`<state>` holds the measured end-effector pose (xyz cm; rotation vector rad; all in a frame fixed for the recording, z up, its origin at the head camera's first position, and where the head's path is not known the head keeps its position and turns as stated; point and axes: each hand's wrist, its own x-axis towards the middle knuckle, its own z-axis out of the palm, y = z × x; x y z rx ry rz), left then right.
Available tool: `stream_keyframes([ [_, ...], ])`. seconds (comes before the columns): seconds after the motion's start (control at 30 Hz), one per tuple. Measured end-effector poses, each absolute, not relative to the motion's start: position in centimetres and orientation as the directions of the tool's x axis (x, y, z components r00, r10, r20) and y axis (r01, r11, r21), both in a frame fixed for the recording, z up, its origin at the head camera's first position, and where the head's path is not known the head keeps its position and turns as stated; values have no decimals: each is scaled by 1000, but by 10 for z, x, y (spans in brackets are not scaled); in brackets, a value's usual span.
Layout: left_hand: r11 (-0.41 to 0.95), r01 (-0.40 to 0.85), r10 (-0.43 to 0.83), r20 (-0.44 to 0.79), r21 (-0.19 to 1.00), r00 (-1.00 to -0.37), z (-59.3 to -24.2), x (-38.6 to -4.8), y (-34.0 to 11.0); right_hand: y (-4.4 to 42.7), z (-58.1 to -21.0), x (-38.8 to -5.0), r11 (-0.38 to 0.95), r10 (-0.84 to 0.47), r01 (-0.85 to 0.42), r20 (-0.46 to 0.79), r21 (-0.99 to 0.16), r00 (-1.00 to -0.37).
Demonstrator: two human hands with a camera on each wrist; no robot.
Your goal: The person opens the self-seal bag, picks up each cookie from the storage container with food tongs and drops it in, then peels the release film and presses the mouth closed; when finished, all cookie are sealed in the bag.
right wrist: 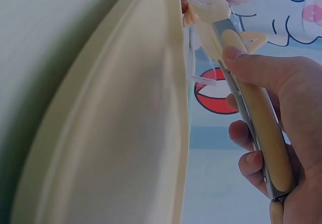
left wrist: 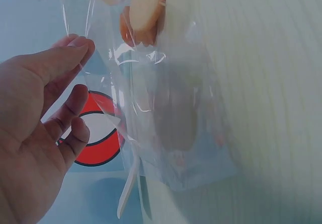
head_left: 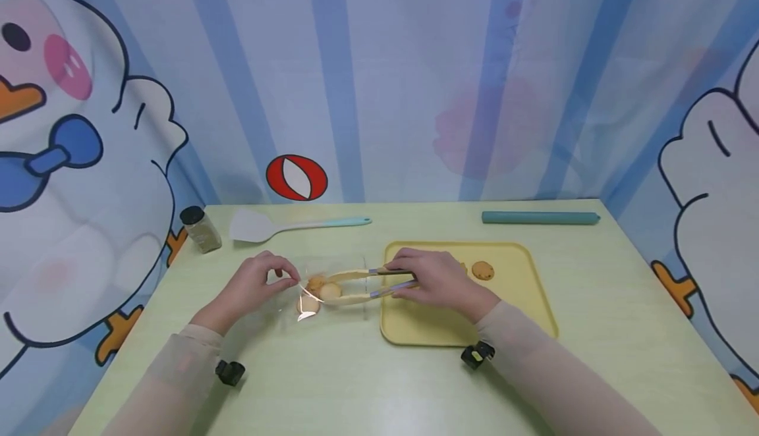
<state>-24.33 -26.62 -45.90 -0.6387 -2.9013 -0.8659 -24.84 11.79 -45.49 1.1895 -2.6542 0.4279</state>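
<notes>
Head cam | ctr-L of frame: L hand (head_left: 253,288) pinches clear bag (left wrist: 171,158); R hand (head_left: 441,282) grips tongs (head_left: 351,299) at pale cookie (head_left: 330,292) | risk: limp film may sag, snag tongs, drop cookie

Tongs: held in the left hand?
No, the right hand grips the tongs, while the left hand pinches the clear bag.

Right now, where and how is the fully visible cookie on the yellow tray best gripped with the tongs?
Probably by its front and back edges, with the tongs coming in low from the right: the cookie lies flat, its round outline gives opposite edges, and another piece, mostly hidden by the right hand, sits close on its left.
</notes>
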Motion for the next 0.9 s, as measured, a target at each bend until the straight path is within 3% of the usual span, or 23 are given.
stream_keyframes([
  [0.33, 764, 376, 353, 148, 525, -924, -458, -241, -266, 115, -460, -249, 657, -683, -739, 297, -149, -667],
  [0.9, 746, 401, 368, 173, 532, -914, -457, -242, -266, 90, -465, -249, 617, -716, -779, 330, -114, -615],
])
